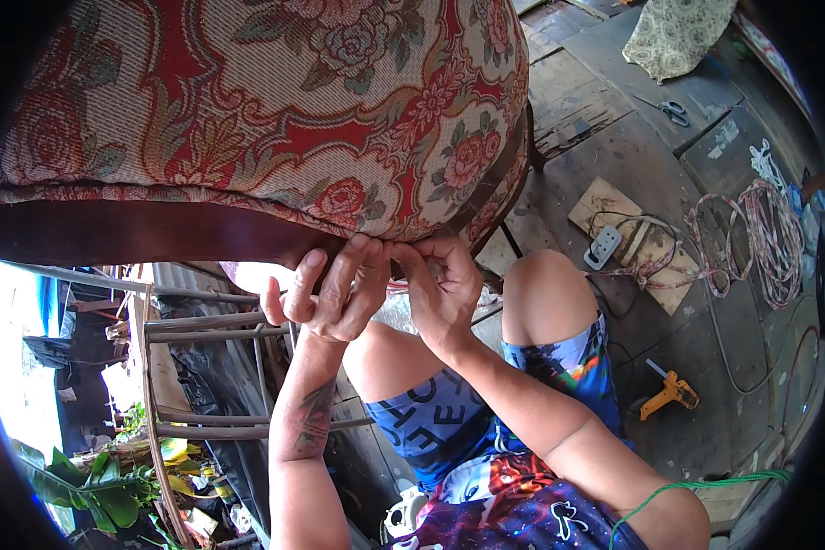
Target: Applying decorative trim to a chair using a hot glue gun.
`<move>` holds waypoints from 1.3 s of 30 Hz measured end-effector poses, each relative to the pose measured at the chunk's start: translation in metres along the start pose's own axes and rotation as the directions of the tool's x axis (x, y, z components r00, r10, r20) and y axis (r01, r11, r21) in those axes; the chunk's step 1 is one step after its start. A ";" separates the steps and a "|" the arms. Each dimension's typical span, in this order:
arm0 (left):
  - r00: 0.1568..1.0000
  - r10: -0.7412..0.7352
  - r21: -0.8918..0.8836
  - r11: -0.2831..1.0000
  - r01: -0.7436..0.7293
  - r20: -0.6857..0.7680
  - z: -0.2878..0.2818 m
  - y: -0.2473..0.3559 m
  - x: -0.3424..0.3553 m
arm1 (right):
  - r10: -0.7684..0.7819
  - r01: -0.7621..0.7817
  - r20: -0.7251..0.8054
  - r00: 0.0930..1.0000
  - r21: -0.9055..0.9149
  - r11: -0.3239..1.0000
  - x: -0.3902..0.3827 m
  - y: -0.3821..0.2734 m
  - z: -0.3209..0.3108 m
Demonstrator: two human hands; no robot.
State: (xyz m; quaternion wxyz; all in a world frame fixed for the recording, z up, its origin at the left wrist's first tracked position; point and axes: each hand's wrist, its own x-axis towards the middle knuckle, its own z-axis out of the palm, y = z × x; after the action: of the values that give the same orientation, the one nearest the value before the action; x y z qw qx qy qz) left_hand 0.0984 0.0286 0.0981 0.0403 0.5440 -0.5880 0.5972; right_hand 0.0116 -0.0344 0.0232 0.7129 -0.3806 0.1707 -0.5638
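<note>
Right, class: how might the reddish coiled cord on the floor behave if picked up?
The reddish coiled cord is probably floppy, as it lies in loose, curving loops. It may well tangle, since its strands overlap.

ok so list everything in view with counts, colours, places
floral fabric: one, red and cream, upper left
wooden rail: one, dark brown, below fabric
patterned cloth: one, cream, upper right
scissors: one pair, grey, upper right
board: one, light brown, right
socket block: one, white, on the board
cord bundle: one, red and white, far right
gun-shaped tool: one, orange, lower right
thin cord: one, green, lower right
barred frame: one, brown, left
leaves: several, green, lower left
clutter: uncountable, multicoloured, left
shirt: one, purple, bottom centre
shorts: one pair, blue, below centre
knees: two, bare, centre
left hand: one, bare, fabric's lower edge
right hand: one, bare, beside left hand
</note>
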 end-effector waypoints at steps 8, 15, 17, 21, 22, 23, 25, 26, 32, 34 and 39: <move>1.000 -0.013 0.001 1.000 0.013 -0.024 0.002 0.000 0.000 | 0.001 -0.001 -0.012 1.000 0.011 1.000 0.000 0.003 0.001; 1.000 -0.016 -0.031 0.999 0.015 -0.022 0.003 -0.001 -0.001 | 0.019 -0.019 -0.024 1.000 0.005 1.000 0.000 0.004 0.000; 1.000 -0.013 -0.027 1.000 0.012 -0.012 0.001 -0.001 -0.001 | 0.016 -0.016 -0.022 1.000 -0.009 1.000 0.000 0.005 -0.001; 0.999 0.032 -0.021 0.999 -0.032 0.000 -0.002 -0.005 0.001 | 0.008 -0.009 -0.018 1.000 -0.030 1.000 -0.002 0.003 0.001; 0.998 0.061 -0.039 0.997 -0.061 -0.003 -0.003 -0.007 0.002 | 0.002 -0.002 -0.015 1.000 -0.022 1.000 -0.002 0.003 0.002; 0.998 0.065 -0.041 0.997 -0.065 -0.002 -0.002 -0.005 0.004 | 0.003 -0.003 -0.019 1.000 -0.020 1.000 -0.001 0.003 0.001; 0.998 0.063 -0.034 0.997 -0.063 -0.008 -0.001 -0.003 0.006 | -0.020 0.020 -0.035 0.999 -0.006 1.000 0.001 0.003 0.000; 0.998 0.059 -0.037 0.998 -0.059 -0.010 0.001 -0.002 0.004 | -0.022 0.022 -0.035 0.999 -0.010 1.000 0.000 0.006 0.000; 0.998 0.058 -0.042 0.997 -0.058 0.001 -0.001 -0.004 0.000 | -0.005 0.005 -0.029 1.000 -0.007 1.000 -0.002 0.006 0.001; 1.000 -0.015 -0.020 1.000 0.015 -0.004 0.001 -0.001 -0.001 | -0.010 0.011 -0.030 0.999 0.006 1.000 -0.001 0.005 0.001; 0.998 0.057 -0.042 0.997 -0.057 -0.009 0.000 -0.003 0.002 | -0.011 0.012 -0.030 0.999 0.025 1.000 -0.001 0.006 0.000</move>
State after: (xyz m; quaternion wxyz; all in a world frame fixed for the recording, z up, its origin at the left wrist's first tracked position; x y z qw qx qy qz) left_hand 0.0997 0.0280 0.1014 0.0369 0.5237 -0.6158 0.5874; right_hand 0.0155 -0.0333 0.0192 0.7118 -0.3641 0.1720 -0.5754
